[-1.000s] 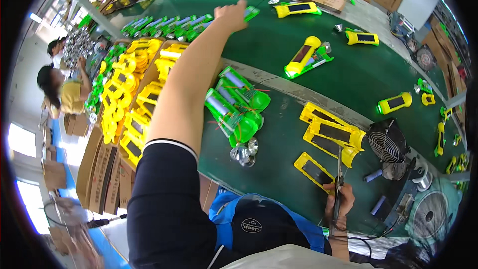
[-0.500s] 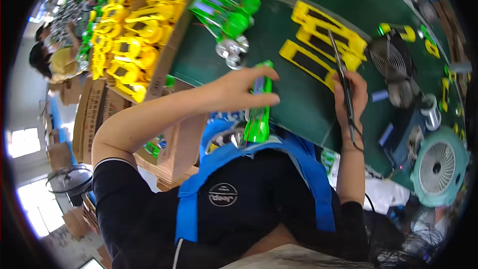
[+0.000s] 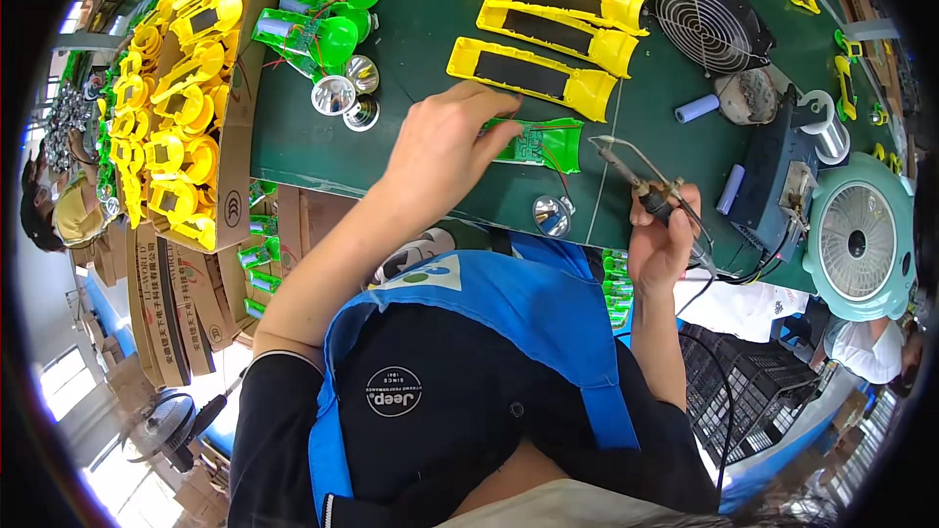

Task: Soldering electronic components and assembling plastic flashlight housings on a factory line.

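While right hand (image 3: 663, 242) grips soldering iron (image 3: 652, 199), left hand (image 3: 438, 145) clamps green casing (image 3: 561, 141) (now turned sideways).

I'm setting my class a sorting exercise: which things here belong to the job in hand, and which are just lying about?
Seemingly in the job:
green casing, in the left hand
soldering iron, in the right hand
silvery reflector

Seemingly just about:
untouched yellow covers
teal fan
black crate
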A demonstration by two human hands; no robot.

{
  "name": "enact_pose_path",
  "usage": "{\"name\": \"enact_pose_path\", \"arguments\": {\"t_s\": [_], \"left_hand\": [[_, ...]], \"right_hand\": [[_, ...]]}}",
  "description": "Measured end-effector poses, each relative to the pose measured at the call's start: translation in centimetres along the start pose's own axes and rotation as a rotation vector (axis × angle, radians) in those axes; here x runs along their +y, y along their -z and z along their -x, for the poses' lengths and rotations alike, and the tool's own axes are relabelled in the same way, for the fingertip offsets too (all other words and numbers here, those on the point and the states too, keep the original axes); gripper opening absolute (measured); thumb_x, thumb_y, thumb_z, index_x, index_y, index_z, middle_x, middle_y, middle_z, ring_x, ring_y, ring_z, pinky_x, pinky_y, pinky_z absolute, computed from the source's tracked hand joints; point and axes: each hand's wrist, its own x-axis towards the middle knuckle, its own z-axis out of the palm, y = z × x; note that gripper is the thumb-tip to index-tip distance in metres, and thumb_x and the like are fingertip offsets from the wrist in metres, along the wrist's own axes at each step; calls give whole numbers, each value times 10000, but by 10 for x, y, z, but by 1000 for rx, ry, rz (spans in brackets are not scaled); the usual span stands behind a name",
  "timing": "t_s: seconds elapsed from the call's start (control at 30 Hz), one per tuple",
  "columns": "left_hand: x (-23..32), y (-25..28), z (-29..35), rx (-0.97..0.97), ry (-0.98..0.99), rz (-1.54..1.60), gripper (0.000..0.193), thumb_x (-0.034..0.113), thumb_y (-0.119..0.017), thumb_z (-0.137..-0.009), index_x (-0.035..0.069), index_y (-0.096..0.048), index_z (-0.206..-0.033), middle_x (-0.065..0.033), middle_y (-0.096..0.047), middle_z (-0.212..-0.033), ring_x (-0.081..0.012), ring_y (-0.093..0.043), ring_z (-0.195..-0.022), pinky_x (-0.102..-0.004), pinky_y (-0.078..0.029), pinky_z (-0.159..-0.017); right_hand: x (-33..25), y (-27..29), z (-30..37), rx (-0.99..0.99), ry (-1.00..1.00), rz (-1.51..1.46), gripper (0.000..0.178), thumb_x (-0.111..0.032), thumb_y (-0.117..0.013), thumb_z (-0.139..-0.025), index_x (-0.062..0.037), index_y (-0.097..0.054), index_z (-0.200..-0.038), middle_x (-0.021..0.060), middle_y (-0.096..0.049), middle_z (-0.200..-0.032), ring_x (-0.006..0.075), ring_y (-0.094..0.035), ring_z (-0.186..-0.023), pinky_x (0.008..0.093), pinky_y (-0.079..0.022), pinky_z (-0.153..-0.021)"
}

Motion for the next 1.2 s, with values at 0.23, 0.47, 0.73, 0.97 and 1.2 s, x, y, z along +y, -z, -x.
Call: {"name": "enact_pose_path", "arguments": {"t_s": [0.23,0.47,0.73,0.97,1.2], "left_hand": [[3,-17,-8,74,213,240,106,29,-682,-762,43,-640,-859,-57,-661,-708,-181,-572,-549,-304,-444,-521],[-9,-15,-2,-56,118,366,116,-1,-670,-740,29,-602,-830,-55,-611,-761,-169,-521,-546,-297,-427,-514],[2,-14,5,-11,-255,-20,185,-48,-659,-652,19,-533,-771,-101,-550,-896,-298,-556,-792,-370,-480,-661],[13,-11,0,-111,-140,-129,144,-29,-632,-671,8,-515,-745,-111,-533,-862,-308,-551,-809,-389,-470,-686],[15,-10,-2,-117,-139,-136,137,-29,-631,-678,3,-516,-745,-113,-527,-855,-306,-550,-804,-393,-470,-686]], "right_hand": [[-5,-3,-7,-13,-110,96,311,-252,-621,-865,-14,-450,-966,212,-596,-883,189,-546,-667,406,-495,-813],[-9,-11,-11,-76,-61,265,246,-229,-632,-863,-21,-509,-908,87,-599,-692,154,-612,-636,555,-247,-1123],[-14,-18,-10,-127,-79,490,199,-176,-641,-868,-15,-528,-901,54,-625,-683,113,-627,-651,546,-232,-1129],[-16,-19,-11,-154,-70,565,187,-167,-643,-864,-17,-535,-894,56,-644,-669,109,-633,-653,537,-240,-1127],[-16,-19,-12,-171,-70,611,170,-150,-633,-855,-13,-538,-889,61,-655,-668,112,-644,-674,540,-250,-1122]]}}
